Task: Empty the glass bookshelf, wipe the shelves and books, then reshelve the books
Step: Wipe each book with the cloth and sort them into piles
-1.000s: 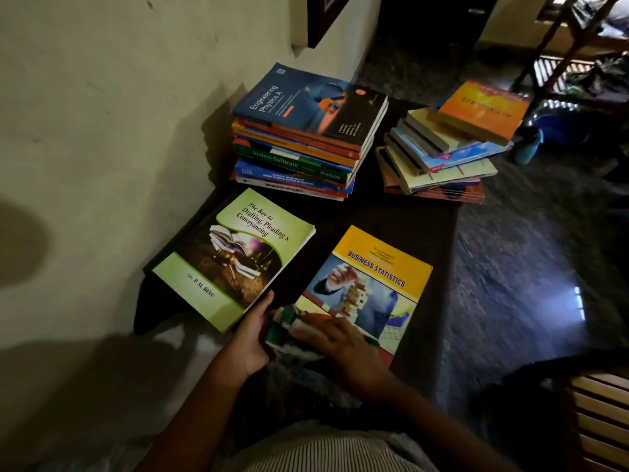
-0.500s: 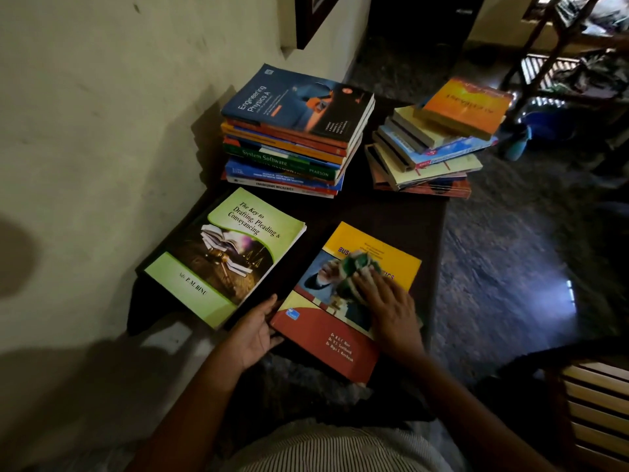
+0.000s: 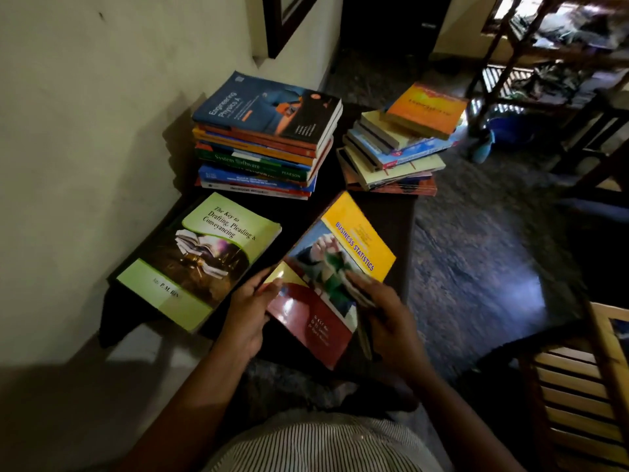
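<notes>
The yellow and red Business Statistics book (image 3: 360, 240) is tilted up off the dark table (image 3: 398, 216), near its front edge. My left hand (image 3: 250, 311) grips the book's lower left edge, thumb on the cover. My right hand (image 3: 384, 318) holds a green and white cloth (image 3: 335, 274) against the cover and steadies the right side. A green law book (image 3: 204, 257) lies flat to the left. Two book stacks stand behind, one topped by a blue physics book (image 3: 269, 107), the other by an orange book (image 3: 425, 109).
A cream wall (image 3: 85, 131) runs along the left of the table. Dark stone floor (image 3: 476, 267) lies to the right. A slatted wooden chair (image 3: 585, 379) is at the lower right. A wooden rack (image 3: 531, 46) and a blue bucket (image 3: 507, 126) are at the far right.
The Business Statistics book lay flat; now my left hand has taken its edge and lifted it. My right hand with the cloth has wiped up the cover and come back down toward me.
</notes>
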The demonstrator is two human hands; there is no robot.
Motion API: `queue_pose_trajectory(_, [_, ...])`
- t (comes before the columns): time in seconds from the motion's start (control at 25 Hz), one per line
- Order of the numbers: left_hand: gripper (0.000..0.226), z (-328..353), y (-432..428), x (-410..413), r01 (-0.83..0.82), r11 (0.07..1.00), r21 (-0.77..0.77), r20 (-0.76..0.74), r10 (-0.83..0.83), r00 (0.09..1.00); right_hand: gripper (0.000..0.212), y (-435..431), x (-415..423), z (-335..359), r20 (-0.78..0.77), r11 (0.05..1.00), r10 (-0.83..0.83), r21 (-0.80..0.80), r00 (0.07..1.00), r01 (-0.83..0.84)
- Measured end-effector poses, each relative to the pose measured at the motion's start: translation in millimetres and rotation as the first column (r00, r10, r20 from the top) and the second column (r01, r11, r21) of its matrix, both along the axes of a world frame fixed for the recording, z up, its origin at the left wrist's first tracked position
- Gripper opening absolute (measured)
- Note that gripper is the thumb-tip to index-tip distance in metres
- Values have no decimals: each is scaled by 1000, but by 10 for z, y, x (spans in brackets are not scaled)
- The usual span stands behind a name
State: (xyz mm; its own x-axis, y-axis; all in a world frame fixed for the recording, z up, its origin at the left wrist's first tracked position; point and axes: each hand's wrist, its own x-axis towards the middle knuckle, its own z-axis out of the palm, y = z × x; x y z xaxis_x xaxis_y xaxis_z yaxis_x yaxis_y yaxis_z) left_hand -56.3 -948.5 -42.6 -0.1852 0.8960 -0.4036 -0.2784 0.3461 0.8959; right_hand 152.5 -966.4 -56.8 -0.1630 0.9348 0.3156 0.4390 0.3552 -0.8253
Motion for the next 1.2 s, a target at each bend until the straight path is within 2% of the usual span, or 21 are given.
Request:
queue_pose_trajectory(0.08, [33, 269, 51, 121, 75, 965, 252, -175, -31, 984, 63, 118, 63, 235, -139, 998, -63, -10, 988, 62])
queue_pose_trajectory(0.12, [33, 385, 71, 178, 138, 913, 384, -293, -21, 956, 67, 154, 92, 328, -177, 997, -83, -12, 981, 83])
queue_pose_trajectory(0.2, [31, 430, 164, 254, 293, 756, 586, -532, 87, 842, 70, 179, 131, 478, -211, 992, -117, 15, 971, 123])
queue_pose_trajectory(0.24, [33, 349, 222, 281, 382, 688, 617, -627, 137, 767, 68, 166, 136, 523, -215, 990, -128, 36, 968, 138])
queue_pose_trajectory(0.32, [43, 55, 317, 298, 513, 647, 564, -761, 167, 627, 58, 120, 124, 502, -233, 983, -169, 27, 958, 180])
queue_pose_trajectory(0.4, [46, -319, 296, 304, 635, 595, 493, -859, 219, 462, 53, 46, 133, 335, -282, 972, -237, -66, 930, 227])
queue_pose_trajectory(0.48, [45, -639, 173, 324, 802, 467, 372, -928, 171, 331, 57, -43, 183, 121, -330, 957, -286, -152, 900, 249])
queue_pose_trajectory(0.56, [47, -871, 49, 326, 882, 402, 245, -969, 84, 231, 56, -99, 225, -30, -246, 953, -291, -162, 925, 257])
queue_pose_trajectory(0.72, [45, -994, -7, 199, 901, 411, 137, -990, 31, 136, 53, 124, 154, -81, -51, 972, -192, -147, 980, 183])
queue_pose_trajectory(0.76, [49, -985, -6, 133, 879, 457, 136, -990, 21, 142, 52, 242, 117, -88, 8, 975, -180, -134, 984, 179])
queue_pose_trajectory(0.84, [58, -981, 11, -54, 767, 629, 126, -988, 8, 155, 50, 563, 86, -107, 131, 966, -207, -128, 969, 224])
queue_pose_trajectory(0.92, [67, -1045, 21, -275, 646, 762, 44, -994, -34, 108, 53, 916, 94, -93, 277, 933, -250, -188, 928, 308])
queue_pose_trajectory(1.0, [74, -1114, 1, -403, 620, 776, -115, -992, -117, -37, 59, 1203, 98, -130, 436, 884, -205, -302, 876, 357])
queue_pose_trajectory(1.08, [79, -1137, 8, -433, 598, 762, -249, -968, -182, -172, 59, 1322, 14, -220, 597, 861, -123, -333, 793, 385])
queue_pose_trajectory(1.16, [80, -1139, 18, -419, 577, 768, -278, -960, -197, -201, 56, 1286, -137, -308, 656, 885, -102, -284, 748, 370])
queue_pose_trajectory(1.2, [81, -1131, 18, -419, 574, 768, -284, -958, -205, -200, 56, 1218, -246, -339, 649, 912, -97, -246, 755, 328])
